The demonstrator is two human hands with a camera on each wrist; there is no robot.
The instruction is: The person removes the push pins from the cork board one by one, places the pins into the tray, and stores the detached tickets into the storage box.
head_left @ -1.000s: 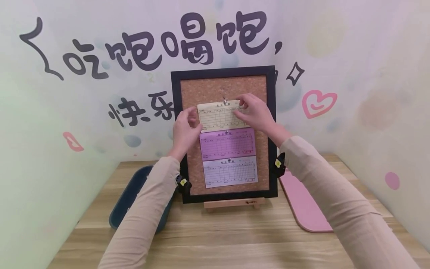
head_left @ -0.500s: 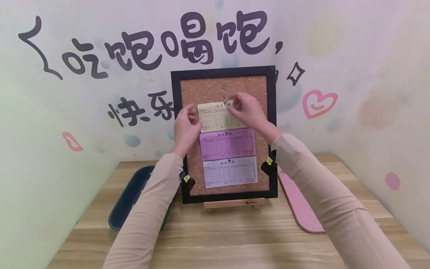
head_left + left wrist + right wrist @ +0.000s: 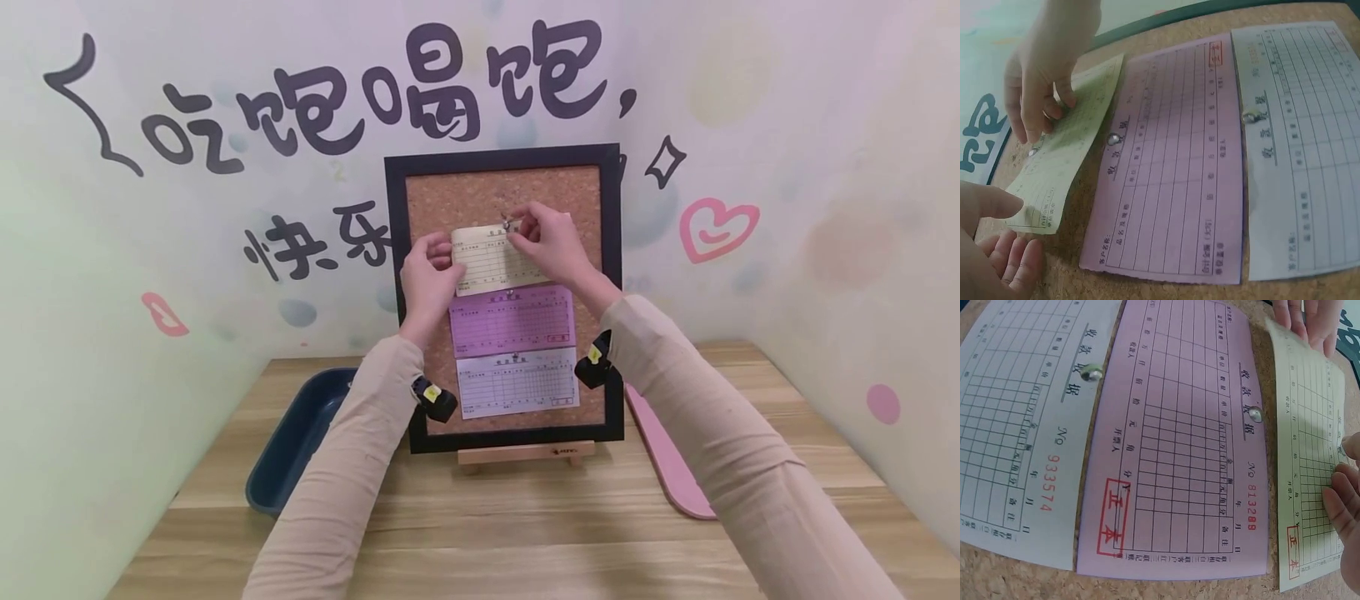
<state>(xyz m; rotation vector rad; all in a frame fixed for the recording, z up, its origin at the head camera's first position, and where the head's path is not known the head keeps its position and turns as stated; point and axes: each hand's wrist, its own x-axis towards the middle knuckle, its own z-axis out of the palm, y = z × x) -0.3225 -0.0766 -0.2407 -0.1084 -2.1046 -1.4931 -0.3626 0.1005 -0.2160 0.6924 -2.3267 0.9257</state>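
Note:
A yellow receipt slip (image 3: 483, 258) is at the top of a column of three on a corkboard (image 3: 480, 196). My left hand (image 3: 429, 279) pinches its left edge, thumb over the front, and the edge bends off the cork. At the slip's top middle, my right hand (image 3: 551, 242) has thumb and fingertips on a metal pushpin (image 3: 506, 225); they partly cover it. In the left wrist view that pushpin (image 3: 1035, 149) shows beside the right fingers. Below hang a pink receipt (image 3: 512, 321) and a white receipt (image 3: 517, 385), each with its own pushpin at the top.
The board's black frame (image 3: 517, 436) stands on a small wooden easel (image 3: 487, 456) on a wood-grain table (image 3: 480, 533), close to the wall. To the left lies a dark blue tray (image 3: 262, 492), partly behind the left sleeve. A pink board (image 3: 675, 475) lies to the right.
My right hand has moved left along the yellow receipt to its pushpin. My left hand has shifted slightly right, and the receipt's left edge has come in with it.

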